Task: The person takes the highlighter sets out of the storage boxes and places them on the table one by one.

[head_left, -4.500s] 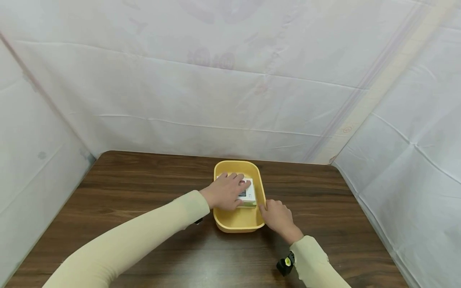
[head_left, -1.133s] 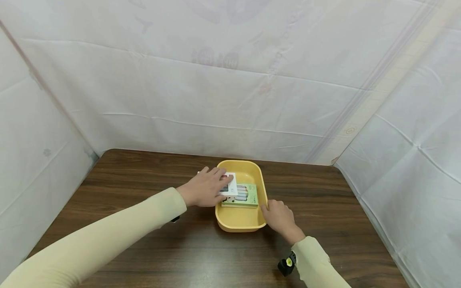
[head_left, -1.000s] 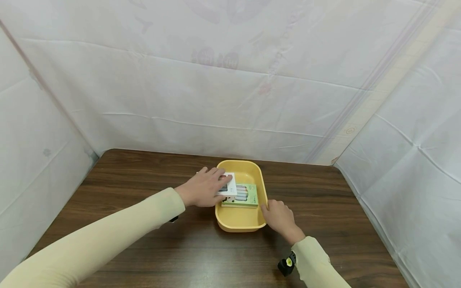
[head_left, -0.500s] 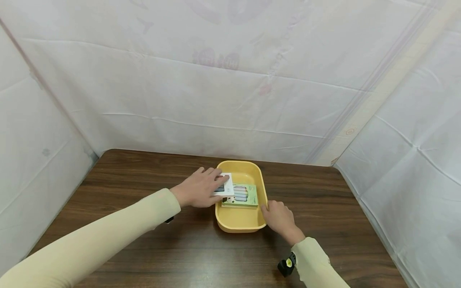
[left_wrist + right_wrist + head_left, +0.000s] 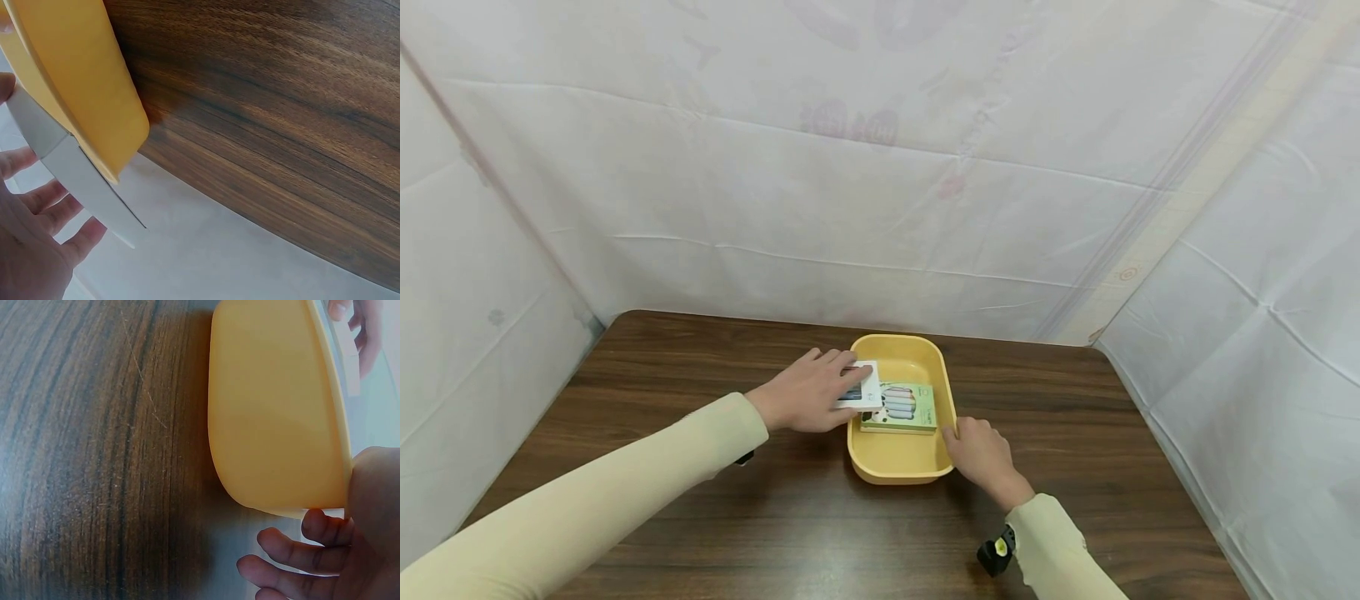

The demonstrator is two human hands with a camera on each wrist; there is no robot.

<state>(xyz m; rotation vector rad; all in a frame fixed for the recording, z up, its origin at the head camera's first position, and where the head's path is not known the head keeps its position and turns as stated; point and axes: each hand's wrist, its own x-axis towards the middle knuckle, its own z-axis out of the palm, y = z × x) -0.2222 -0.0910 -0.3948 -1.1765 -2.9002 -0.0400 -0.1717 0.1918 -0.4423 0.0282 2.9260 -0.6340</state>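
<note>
My left hand (image 5: 808, 392) holds a flat white box (image 5: 870, 392) with a picture on top, fingers on the far side and thumb at the near edge. The box is raised and overlaps the left rim of a yellow plastic tub (image 5: 898, 460). Inside the tub lies a green box (image 5: 917, 408) printted with pastel marker pens and a panda-like figure. At the tub's right side, my right hand (image 5: 985, 454) pinches the rim, thumb inward. The right wrist view shows its fingers (image 5: 287, 550) below the rim. In the left wrist view, fingers (image 5: 56, 215) touch the white box's side.
The tub stands on a dark wood-grain table (image 5: 700, 500), near its back edge. White sheeting (image 5: 775, 208) hangs behind and at both sides. A black wrist device (image 5: 996, 552) sits at the right cuff.
My left hand has lifted the white box off the green box and carried it left, over the tub's rim, uncovering the green box. The right hand has stayed on the rim.
</note>
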